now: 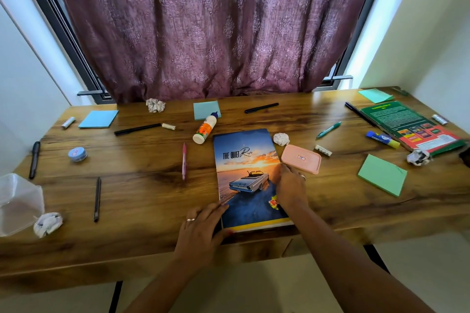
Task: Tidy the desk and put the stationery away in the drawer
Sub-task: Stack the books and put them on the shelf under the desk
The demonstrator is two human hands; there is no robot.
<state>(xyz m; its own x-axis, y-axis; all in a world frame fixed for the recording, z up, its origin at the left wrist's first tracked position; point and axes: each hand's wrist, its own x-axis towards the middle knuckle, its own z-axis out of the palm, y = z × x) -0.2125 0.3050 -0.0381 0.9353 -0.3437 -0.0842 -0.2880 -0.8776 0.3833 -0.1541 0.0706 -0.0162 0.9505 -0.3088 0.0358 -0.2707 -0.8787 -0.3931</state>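
A notebook (244, 168) with a sunset-and-car cover lies at the desk's front middle. My left hand (201, 229) holds its near left corner, thumb under the edge. My right hand (291, 188) grips its right edge, fingers curled over the cover. Around it lie a glue bottle (205, 127), a pink pen (184, 161), a pink box (301, 159), several black pens (137, 129), a teal pen (328, 129) and a glue stick (382, 139). Blue sticky pads (98, 118) and green sticky pads (381, 175) sit left and right.
Crumpled paper balls (47, 223) are scattered over the wooden desk (142, 185). A clear plastic container (17, 203) stands at the front left. A green book (412, 127) lies at the far right. A small blue tin (77, 154) sits left. A curtain (213, 28) hangs behind.
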